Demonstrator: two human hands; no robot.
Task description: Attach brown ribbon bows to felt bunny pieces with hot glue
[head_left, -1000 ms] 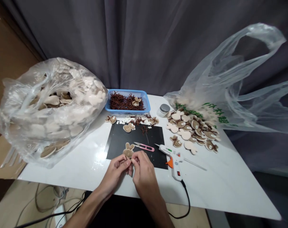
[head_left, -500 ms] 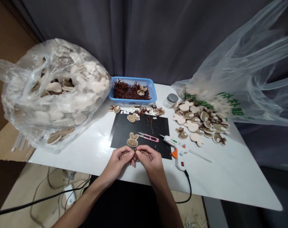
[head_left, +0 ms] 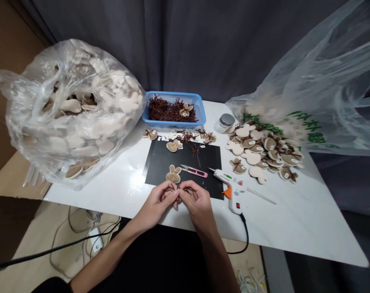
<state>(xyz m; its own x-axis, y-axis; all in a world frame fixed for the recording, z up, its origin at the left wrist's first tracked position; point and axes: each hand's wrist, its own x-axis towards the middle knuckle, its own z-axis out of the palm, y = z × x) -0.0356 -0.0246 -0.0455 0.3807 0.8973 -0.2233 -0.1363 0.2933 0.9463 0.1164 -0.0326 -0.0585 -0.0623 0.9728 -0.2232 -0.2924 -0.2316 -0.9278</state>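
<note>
Both my hands meet at the near edge of a black mat [head_left: 156, 158], fingertips pinched together. Between them is a small brown cord bow [head_left: 178, 187], mostly hidden by the fingers. My left hand [head_left: 160, 202] is closed on its left side, and my right hand [head_left: 195, 202] on its right. Just beyond the fingertips lies a tan bunny-shaped felt piece [head_left: 173, 176], ears pointing away from me. Pink thread snips [head_left: 197, 172] rest to its right. Farther up the mat are another bunny piece [head_left: 173, 145] with a white label and some loose brown bows [head_left: 195, 149].
A white glue gun [head_left: 230, 183] lies right of the mat, its cord running off the table edge. Behind stand a blue basket [head_left: 172, 123] of brown bows and a grey-lidded jar [head_left: 224, 123]. Bunny pieces [head_left: 264, 148] pile at right by a plastic bag [head_left: 325, 101]; a stuffed bag [head_left: 75, 138] stands left.
The view has shifted slightly, so the table things sit a little higher and farther right. My hands stay together on the bow, with the fingers slightly rearranged.
</note>
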